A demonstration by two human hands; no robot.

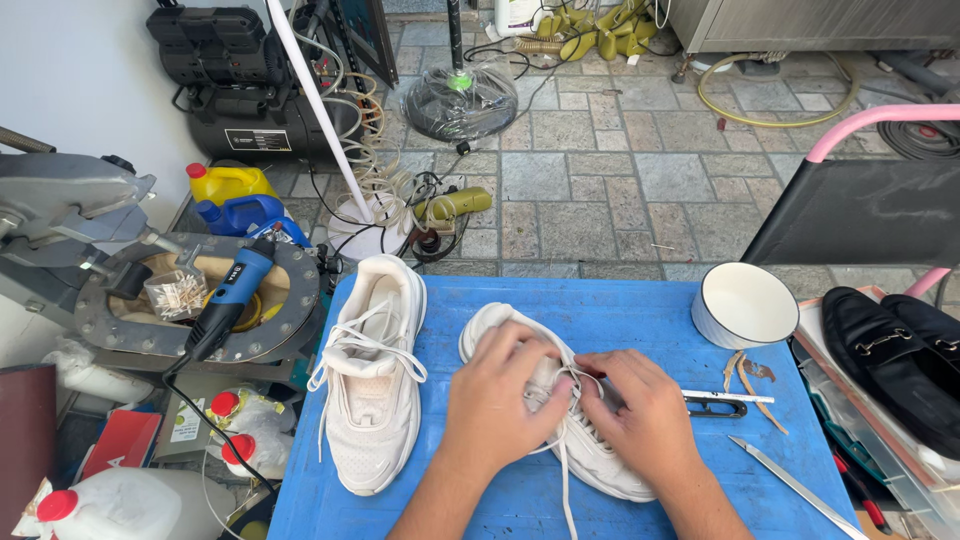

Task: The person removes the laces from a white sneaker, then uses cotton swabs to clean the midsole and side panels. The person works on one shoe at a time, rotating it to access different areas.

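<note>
Two white sneakers lie on a blue table (640,310). The left sneaker (372,380) rests upright with loose laces, untouched. The right sneaker (590,455) sits under both my hands. My left hand (500,395) lies flat over its upper and tongue. My right hand (645,415) pinches a white lace (565,480) near the eyelets, and the lace trails down toward the table's near edge.
A white bowl (745,303) stands at the table's far right, with a utility knife (725,402) and a thin metal blade (795,487) nearby. Black loafers (900,360) sit on a tray to the right. A blue rotary tool (232,297), bottles and a compressor crowd the left.
</note>
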